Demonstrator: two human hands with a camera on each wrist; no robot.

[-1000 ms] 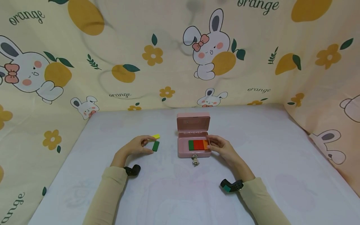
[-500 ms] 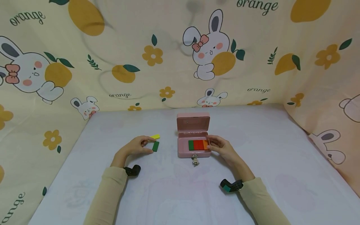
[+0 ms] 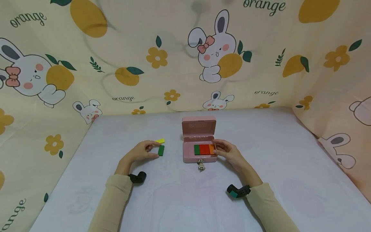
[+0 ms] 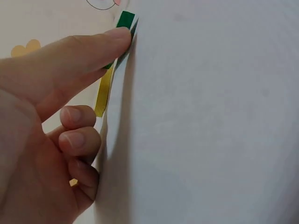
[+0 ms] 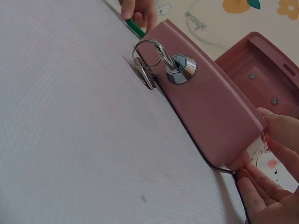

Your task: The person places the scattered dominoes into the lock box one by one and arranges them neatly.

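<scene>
1. One pink painted-metal box (image 3: 188,159) with a hinged lid stands open on the white cloth-covered bench (image 3: 179,199), right of the loose pieces.
2. In its right part lies one row of flat blocks (image 3: 204,149), green, red and orange from left to right; I cannot tell how many make up the red part.
3. Two pieces lie outside, left of the box: one dark green rectangular block (image 3: 161,150) and, just beyond its far end, one flat yellow block (image 3: 160,141).
4. The left hand (image 3: 141,150) pinches the dark green rectangular block between thumb and forefinger; the left wrist view shows the other fingers curled inward.
5. The right hand (image 3: 228,152) grips the box's right side, thumb at the rim, fingers lower down.
6. The right wrist view alone details the round chromed lock (image 5: 188,71), its wire ring with metal keys (image 5: 146,75), and two lid screws (image 5: 274,101); the head view alone shows the row.
</scene>
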